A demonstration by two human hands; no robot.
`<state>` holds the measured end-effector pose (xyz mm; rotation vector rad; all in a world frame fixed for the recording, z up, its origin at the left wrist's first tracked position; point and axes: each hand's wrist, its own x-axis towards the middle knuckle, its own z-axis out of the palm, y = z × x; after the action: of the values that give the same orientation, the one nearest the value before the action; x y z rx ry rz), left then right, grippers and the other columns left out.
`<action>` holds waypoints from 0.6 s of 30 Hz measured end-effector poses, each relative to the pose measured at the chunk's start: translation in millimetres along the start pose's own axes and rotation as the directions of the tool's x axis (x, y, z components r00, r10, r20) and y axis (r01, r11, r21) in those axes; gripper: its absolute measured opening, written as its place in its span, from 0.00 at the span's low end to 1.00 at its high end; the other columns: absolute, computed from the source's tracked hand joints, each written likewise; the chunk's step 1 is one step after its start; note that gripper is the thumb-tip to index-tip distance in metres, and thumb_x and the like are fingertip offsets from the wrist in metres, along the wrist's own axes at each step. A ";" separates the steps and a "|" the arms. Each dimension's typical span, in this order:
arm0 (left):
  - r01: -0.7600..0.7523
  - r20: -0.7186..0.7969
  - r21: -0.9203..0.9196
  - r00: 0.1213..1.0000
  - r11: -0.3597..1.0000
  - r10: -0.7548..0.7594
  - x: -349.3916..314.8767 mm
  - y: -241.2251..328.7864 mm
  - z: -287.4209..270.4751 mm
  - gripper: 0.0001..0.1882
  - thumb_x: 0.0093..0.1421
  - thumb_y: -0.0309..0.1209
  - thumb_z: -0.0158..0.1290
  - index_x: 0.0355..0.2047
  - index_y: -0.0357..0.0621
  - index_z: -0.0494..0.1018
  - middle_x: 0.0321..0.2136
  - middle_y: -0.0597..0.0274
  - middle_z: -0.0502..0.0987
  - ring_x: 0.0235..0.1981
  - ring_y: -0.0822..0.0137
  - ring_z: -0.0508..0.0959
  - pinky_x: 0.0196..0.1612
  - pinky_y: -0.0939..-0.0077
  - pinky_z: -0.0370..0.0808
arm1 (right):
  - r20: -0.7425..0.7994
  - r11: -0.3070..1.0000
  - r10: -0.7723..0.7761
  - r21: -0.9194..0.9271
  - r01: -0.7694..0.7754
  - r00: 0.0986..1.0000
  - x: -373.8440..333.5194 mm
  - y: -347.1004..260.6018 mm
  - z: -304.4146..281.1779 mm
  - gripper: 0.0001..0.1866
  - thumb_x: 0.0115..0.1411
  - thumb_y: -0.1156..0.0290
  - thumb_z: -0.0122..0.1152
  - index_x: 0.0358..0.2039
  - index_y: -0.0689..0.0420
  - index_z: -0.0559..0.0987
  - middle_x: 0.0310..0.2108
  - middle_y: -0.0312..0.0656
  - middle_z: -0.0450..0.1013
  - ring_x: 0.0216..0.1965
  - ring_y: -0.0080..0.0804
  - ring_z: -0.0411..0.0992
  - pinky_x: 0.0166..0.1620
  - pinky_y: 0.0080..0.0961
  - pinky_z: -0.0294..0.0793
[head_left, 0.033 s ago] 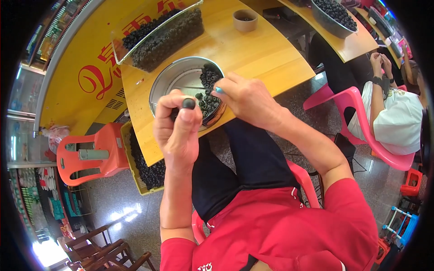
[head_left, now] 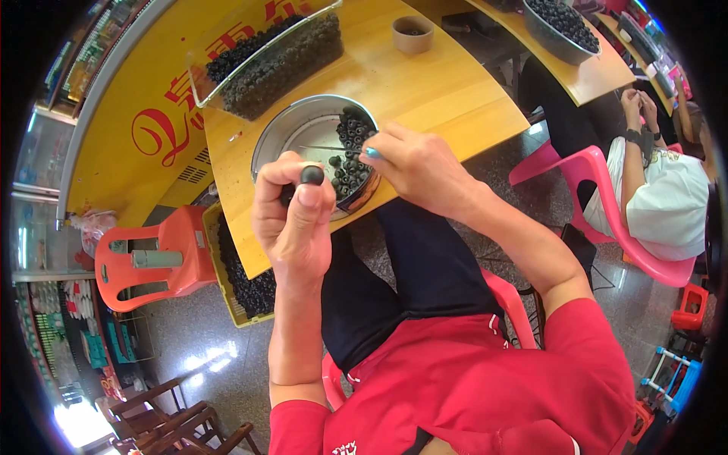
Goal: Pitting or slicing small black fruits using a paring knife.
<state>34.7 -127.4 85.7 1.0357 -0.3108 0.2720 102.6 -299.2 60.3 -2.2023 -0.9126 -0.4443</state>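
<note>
Over the near rim of a round metal tin [head_left: 271, 129], my left hand [head_left: 292, 216] pinches a dark round bead [head_left: 312, 175] between thumb and forefinger. Another dark piece shows partly behind its curled fingers. My right hand [head_left: 425, 168] is closed around a thin needle-like tool with a bright blue end [head_left: 372, 153]; its fine shaft points left across the tin. Inside the tin, several dark beads [head_left: 350, 176], some with pale holes, lie heaped along the right side.
A clear bin of dark beads [head_left: 284, 68] stands at the table's far left, and a small brown cup [head_left: 412, 36] at the back. Beside the table are a yellow crate [head_left: 244, 321] and an orange chair [head_left: 155, 250]. A co-worker [head_left: 660, 189] sits at right near a bowl of beads [head_left: 557, 30].
My left hand, with the bead, has shifted very slightly left. The blue end of the tool in my right hand sits a touch further right.
</note>
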 end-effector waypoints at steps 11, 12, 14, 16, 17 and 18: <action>-0.024 -0.132 0.146 0.990 0.989 0.043 -9.2 -0.9 -8.3 0.06 0.59 0.22 0.56 0.37 0.39 0.73 0.29 0.70 0.68 0.27 0.81 0.65 0.29 0.89 0.61 | 0.231 0.610 0.236 0.721 -0.328 0.944 25.0 -53.8 -26.6 0.11 0.61 0.65 0.61 0.32 0.62 0.77 0.25 0.29 0.69 0.28 0.12 0.64 0.30 0.15 0.65; -0.035 -0.132 0.180 0.990 0.983 0.059 -9.6 -1.3 -9.4 0.06 0.59 0.22 0.55 0.38 0.39 0.73 0.29 0.70 0.68 0.28 0.81 0.65 0.31 0.89 0.62 | 0.281 0.541 0.269 0.747 -0.386 0.921 24.4 -54.5 -25.7 0.11 0.61 0.64 0.61 0.32 0.61 0.76 0.26 0.28 0.70 0.29 0.12 0.65 0.30 0.15 0.66; -0.053 -0.130 0.209 0.988 0.976 0.081 -10.0 -3.1 -13.1 0.07 0.59 0.22 0.56 0.38 0.39 0.73 0.30 0.70 0.68 0.29 0.80 0.66 0.33 0.89 0.62 | 0.299 0.472 0.260 0.790 -0.391 0.918 23.3 -56.2 -22.2 0.12 0.61 0.64 0.60 0.33 0.61 0.76 0.26 0.29 0.70 0.29 0.12 0.65 0.30 0.15 0.66; -0.072 -0.125 0.235 0.987 0.969 0.104 -10.4 -3.1 -14.1 0.07 0.59 0.22 0.56 0.38 0.38 0.73 0.30 0.70 0.69 0.30 0.79 0.66 0.36 0.88 0.62 | 0.316 0.402 0.252 0.826 -0.396 0.915 22.9 -57.2 -21.3 0.12 0.62 0.63 0.60 0.33 0.61 0.76 0.27 0.29 0.71 0.29 0.13 0.66 0.31 0.14 0.66; -0.073 -0.109 0.244 0.989 0.967 0.102 -10.3 -2.3 -13.6 0.07 0.59 0.22 0.56 0.38 0.38 0.74 0.30 0.70 0.69 0.31 0.79 0.66 0.38 0.88 0.62 | 0.358 0.375 0.281 0.813 -0.445 0.890 23.2 -57.2 -22.4 0.13 0.62 0.63 0.59 0.33 0.61 0.76 0.27 0.30 0.71 0.29 0.13 0.66 0.31 0.14 0.66; -0.073 -0.094 0.253 0.991 0.965 0.100 -10.4 -1.8 -13.5 0.07 0.58 0.22 0.56 0.38 0.38 0.74 0.30 0.70 0.70 0.32 0.78 0.67 0.40 0.88 0.62 | 0.400 0.346 0.308 0.798 -0.494 0.863 23.7 -57.5 -23.3 0.13 0.63 0.62 0.57 0.33 0.61 0.76 0.27 0.30 0.71 0.29 0.13 0.66 0.30 0.13 0.66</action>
<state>27.4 -117.2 73.9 1.2520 -0.2300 0.4521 76.6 -275.5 116.6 -1.3508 -0.4360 0.4497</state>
